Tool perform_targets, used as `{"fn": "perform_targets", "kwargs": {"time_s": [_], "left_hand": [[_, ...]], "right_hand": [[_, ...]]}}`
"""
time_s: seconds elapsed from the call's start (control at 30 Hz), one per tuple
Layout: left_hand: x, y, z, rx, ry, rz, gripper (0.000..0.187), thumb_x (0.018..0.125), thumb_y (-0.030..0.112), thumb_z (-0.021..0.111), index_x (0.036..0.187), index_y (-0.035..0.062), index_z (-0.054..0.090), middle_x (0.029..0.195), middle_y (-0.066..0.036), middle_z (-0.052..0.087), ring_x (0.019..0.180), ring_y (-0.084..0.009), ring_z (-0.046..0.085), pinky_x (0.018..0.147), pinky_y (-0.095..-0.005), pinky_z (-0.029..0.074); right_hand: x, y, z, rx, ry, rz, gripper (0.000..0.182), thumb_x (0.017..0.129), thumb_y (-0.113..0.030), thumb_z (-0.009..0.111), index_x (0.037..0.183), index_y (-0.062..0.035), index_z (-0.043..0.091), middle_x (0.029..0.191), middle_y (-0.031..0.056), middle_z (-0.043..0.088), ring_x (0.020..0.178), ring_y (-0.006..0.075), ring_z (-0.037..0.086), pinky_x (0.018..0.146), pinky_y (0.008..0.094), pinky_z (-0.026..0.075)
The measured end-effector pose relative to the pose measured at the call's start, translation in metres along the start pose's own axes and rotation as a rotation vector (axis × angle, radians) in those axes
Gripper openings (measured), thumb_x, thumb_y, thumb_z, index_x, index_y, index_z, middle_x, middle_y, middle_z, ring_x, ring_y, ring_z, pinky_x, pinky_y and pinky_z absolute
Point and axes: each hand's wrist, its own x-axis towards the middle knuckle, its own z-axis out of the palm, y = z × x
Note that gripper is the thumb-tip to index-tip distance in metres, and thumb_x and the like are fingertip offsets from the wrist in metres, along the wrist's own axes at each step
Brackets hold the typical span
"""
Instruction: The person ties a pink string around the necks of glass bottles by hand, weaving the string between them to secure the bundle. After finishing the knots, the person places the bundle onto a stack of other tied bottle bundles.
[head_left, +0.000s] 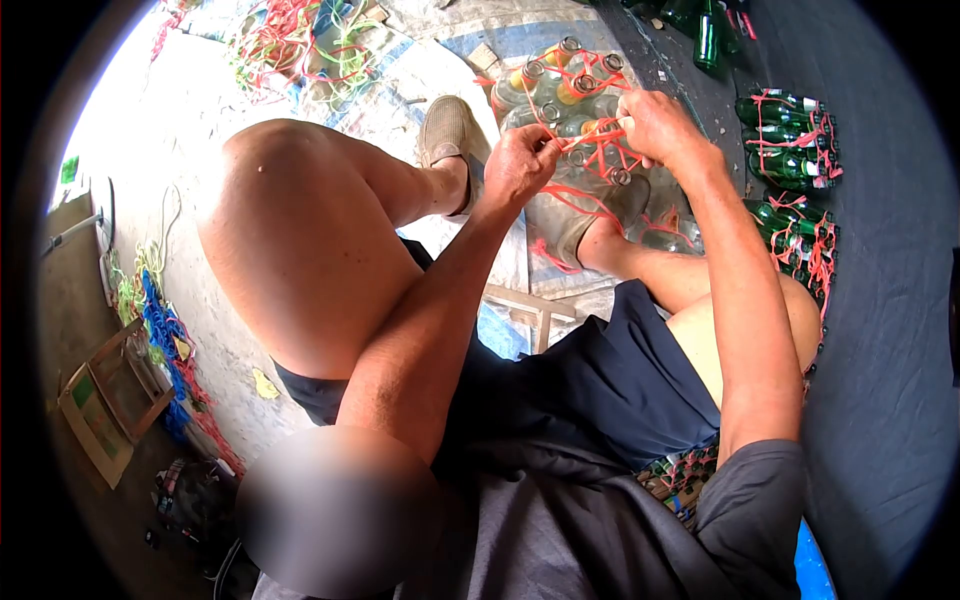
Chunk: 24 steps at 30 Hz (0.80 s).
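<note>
Several clear glass bottles (548, 92) stand bunched together on the ground sheet between my feet. Red plastic twine (606, 137) loops around their necks and crosses over the group. My left hand (521, 163) pinches the twine at the near left side of the bunch. On the right, my right hand (662, 127) is closed on another part of the same twine, just above the bottles. A stretch of twine runs between both hands. My fingers partly hide some bottle necks.
Bundles of green bottles (790, 150) tied with red twine lie along the right. Tangled red and green twine (285, 45) is heaped at the upper left. Blue twine (165, 330) hangs at the left near a wooden frame (115, 400). My shoes (447, 133) flank the bottles.
</note>
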Motion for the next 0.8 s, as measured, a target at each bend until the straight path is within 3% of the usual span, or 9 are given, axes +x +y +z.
{"fn": "perform_targets", "kwargs": {"time_s": [0.33, 0.43, 0.57, 0.63, 0.67, 0.73, 0.8], "left_hand": [[0.003, 0.000, -0.001, 0.042, 0.002, -0.037, 0.027, 0.093, 0.031, 0.073, 0.094, 0.0042, 0.078, 0.072, -0.014, 0.071, 0.064, -0.0258, 0.068, 0.062, -0.0409, 0.050], [0.001, 0.002, 0.002, -0.021, -0.002, -0.033, 0.029, 0.099, 0.023, 0.074, 0.089, -0.0041, 0.072, 0.069, 0.001, 0.061, 0.064, -0.0070, 0.049, 0.057, -0.0302, 0.040], [0.002, 0.001, 0.002, -0.044, -0.011, -0.031, 0.028, 0.099, 0.023, 0.074, 0.092, -0.0044, 0.073, 0.071, 0.000, 0.063, 0.065, -0.0066, 0.050, 0.058, -0.0290, 0.041], [0.003, -0.003, 0.003, -0.050, -0.009, -0.025, 0.028, 0.099, 0.023, 0.074, 0.094, -0.0046, 0.074, 0.071, 0.000, 0.063, 0.066, -0.0062, 0.051, 0.059, -0.0284, 0.042], [0.003, -0.004, 0.003, -0.073, -0.001, -0.018, 0.027, 0.096, 0.025, 0.074, 0.093, -0.0017, 0.076, 0.071, -0.004, 0.066, 0.064, -0.0118, 0.055, 0.060, -0.0323, 0.044], [0.007, -0.013, 0.006, -0.118, 0.012, -0.003, 0.026, 0.092, 0.029, 0.073, 0.092, 0.0041, 0.078, 0.071, -0.013, 0.070, 0.061, -0.0231, 0.065, 0.061, -0.0403, 0.049], [0.007, -0.013, 0.006, -0.087, 0.001, -0.019, 0.026, 0.091, 0.029, 0.073, 0.093, 0.0043, 0.078, 0.071, -0.012, 0.070, 0.062, -0.0216, 0.065, 0.062, -0.0395, 0.050]], "right_hand": [[-0.002, 0.005, 0.006, -0.040, 0.019, -0.041, 0.015, 0.094, -0.008, 0.061, 0.101, 0.0019, 0.070, 0.077, 0.0236, 0.071, 0.061, 0.0348, 0.072, 0.064, 0.0490, 0.057], [0.001, 0.007, 0.008, -0.026, 0.050, -0.062, 0.016, 0.093, -0.008, 0.062, 0.103, 0.0011, 0.071, 0.078, 0.0240, 0.072, 0.063, 0.0360, 0.073, 0.065, 0.0490, 0.058], [0.016, 0.033, 0.037, -0.139, 0.339, -0.293, 0.018, 0.092, -0.007, 0.062, 0.104, 0.0003, 0.073, 0.078, 0.0235, 0.072, 0.062, 0.0354, 0.073, 0.065, 0.0475, 0.058], [0.015, 0.033, 0.037, -0.112, 0.318, -0.284, 0.019, 0.091, -0.006, 0.061, 0.105, -0.0006, 0.073, 0.077, 0.0224, 0.072, 0.060, 0.0325, 0.073, 0.065, 0.0463, 0.059], [0.015, 0.033, 0.036, -0.100, 0.308, -0.278, 0.019, 0.091, -0.005, 0.061, 0.105, -0.0010, 0.074, 0.077, 0.0218, 0.072, 0.060, 0.0310, 0.073, 0.065, 0.0457, 0.059], [0.011, 0.013, 0.014, -0.007, 0.084, -0.098, 0.021, 0.091, -0.005, 0.061, 0.106, -0.0024, 0.075, 0.076, 0.0210, 0.072, 0.059, 0.0296, 0.073, 0.065, 0.0452, 0.059], [0.007, 0.006, 0.007, 0.042, -0.019, -0.005, 0.021, 0.091, -0.005, 0.061, 0.106, -0.0033, 0.075, 0.075, 0.0200, 0.072, 0.059, 0.0283, 0.073, 0.064, 0.0448, 0.060]]}}
